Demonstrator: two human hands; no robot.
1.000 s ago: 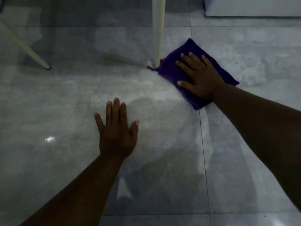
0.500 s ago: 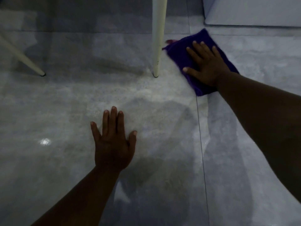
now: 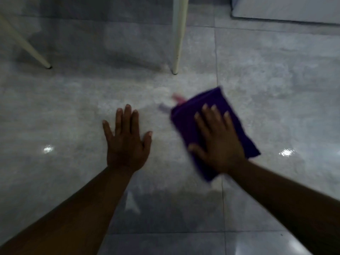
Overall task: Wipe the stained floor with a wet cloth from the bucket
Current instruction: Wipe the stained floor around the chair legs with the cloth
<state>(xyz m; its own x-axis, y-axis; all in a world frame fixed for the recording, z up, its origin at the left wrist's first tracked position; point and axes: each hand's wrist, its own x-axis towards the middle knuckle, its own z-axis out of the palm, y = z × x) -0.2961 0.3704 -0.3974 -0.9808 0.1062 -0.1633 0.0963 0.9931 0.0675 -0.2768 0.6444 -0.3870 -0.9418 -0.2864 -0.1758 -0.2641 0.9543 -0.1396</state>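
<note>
Surface: a grey tiled floor (image 3: 276, 100) with mottled pale patches is shown; grout lines run across it, one of them passing under the right edge of the cloth.
Cloth: a folded purple cloth (image 3: 200, 107) is laid flat on the floor right of centre, tilted so that its far corner points up and right. Its outline is smeared by motion blur. A small pink and pale tab is seen at its upper left corner; what the tab is cannot be told.
Right hand: the right hand (image 3: 219, 144) is pressed palm-down on the cloth, fingers extended and slightly spread, thumb out to the left. The cloth is not pinched or gripped — it is held under the flat palm only.
Left hand: the left hand (image 3: 127, 142) is placed flat on the bare floor, near the cloth but apart from it. The fingers are straight, the thumb is out to the right, and nothing is held.
Forearms: both bare forearms are seen entering from the lower corners of the view.
Furniture legs: a cream leg (image 3: 179, 34) stands nearly upright beyond the cloth, well apart from it; a second cream leg (image 3: 24, 43) is slanted at upper left.
Reflections: bright glints are seen on the tile at left (image 3: 48, 149) and right (image 3: 286, 152).
Background: a pale slab-like edge (image 3: 287, 8) lies at upper right — its identity cannot be told.
</note>
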